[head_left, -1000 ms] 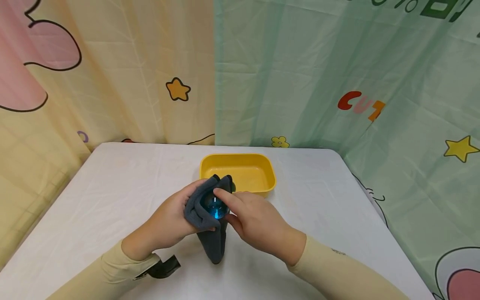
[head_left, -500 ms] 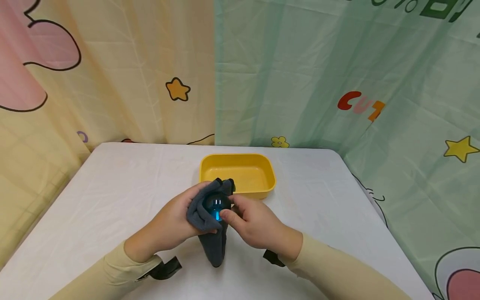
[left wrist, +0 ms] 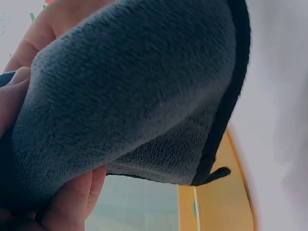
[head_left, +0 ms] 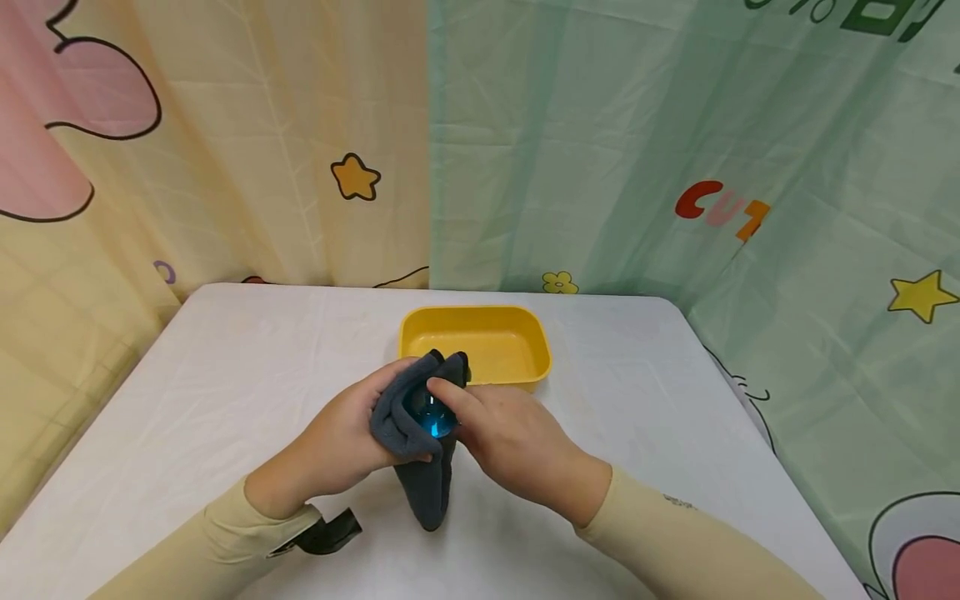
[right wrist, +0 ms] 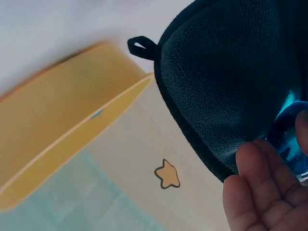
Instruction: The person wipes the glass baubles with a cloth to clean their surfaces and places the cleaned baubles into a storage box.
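Observation:
A dark grey, fuzzy cloth (head_left: 429, 492) is folded in my left hand (head_left: 337, 437), which grips it above the table. Within the fold sits a shiny, see-through blue ball (head_left: 435, 418), partly covered by cloth and fingers. My right hand (head_left: 525, 442) holds the ball's right side, one digit lying over its top. In the right wrist view, the ball (right wrist: 288, 139) shows at the right edge, with fingers around it and the cloth (right wrist: 216, 86) behind. Cloth (left wrist: 130, 86) fills most of the left wrist view and hides the ball there.
A yellow plastic tray (head_left: 487, 343) stands on the white-covered table (head_left: 270, 367), just beyond the hands. Printed curtains (head_left: 562, 150) hang behind and beside the table. A black strap (head_left: 330, 533) sticks out from the left cuff.
The right hand shifts its grip around the ball, a digit going from its lower right side back to its top. Cloth and left hand dip slightly, then rise again.

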Motion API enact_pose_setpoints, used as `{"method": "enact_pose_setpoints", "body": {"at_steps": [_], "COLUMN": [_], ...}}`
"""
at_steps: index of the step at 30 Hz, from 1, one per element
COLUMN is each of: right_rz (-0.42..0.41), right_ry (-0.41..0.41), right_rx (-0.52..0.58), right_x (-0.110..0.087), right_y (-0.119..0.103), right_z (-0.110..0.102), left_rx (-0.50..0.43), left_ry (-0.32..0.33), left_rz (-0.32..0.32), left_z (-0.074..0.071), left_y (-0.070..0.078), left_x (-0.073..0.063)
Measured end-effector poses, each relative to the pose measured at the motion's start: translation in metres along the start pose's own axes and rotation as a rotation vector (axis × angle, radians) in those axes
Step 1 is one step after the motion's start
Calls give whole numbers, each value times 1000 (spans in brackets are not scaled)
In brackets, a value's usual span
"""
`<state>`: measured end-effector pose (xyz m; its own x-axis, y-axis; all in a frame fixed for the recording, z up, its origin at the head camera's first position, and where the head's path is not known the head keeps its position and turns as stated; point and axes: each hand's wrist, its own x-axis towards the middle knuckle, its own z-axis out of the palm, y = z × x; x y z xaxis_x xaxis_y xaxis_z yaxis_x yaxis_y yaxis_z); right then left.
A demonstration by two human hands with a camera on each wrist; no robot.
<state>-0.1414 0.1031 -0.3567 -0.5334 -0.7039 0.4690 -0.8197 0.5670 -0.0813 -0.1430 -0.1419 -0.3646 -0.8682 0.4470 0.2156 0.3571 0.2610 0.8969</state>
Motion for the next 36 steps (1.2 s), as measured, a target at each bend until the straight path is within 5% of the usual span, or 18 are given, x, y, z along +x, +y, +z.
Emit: {"method": "enact_pose_setpoints", "body": {"at_steps": [5,9,11,14,25,28,33,36], "right_rz": [303,516,525,451,54,117,427,530], "right_ry": [-217,-273,-261,-223,-59,-97,-236,-245], "right_rx": [412,771,763,574,64,157,639,782], "right_x": [4,4,3,2,-2,0,2,2], "right_y": [-1,-2,-3,-5,1,2,2,2], "right_z": [-4,1,3,4,2,0,0,1], "left_rx": [30,65,75,93,41,43,74,78], "left_ry": [-3,-3,-3,5,7,0,4,5], "left_rz": [7,13,14,12,-10,-2,10,5], "left_z": [1,3,3,3,2,3,4,4], "left_y": [1,1,0,-2,-5,-4,-2,-2], "left_x": [0,-1,-1,-1,1,1,2,2]}}
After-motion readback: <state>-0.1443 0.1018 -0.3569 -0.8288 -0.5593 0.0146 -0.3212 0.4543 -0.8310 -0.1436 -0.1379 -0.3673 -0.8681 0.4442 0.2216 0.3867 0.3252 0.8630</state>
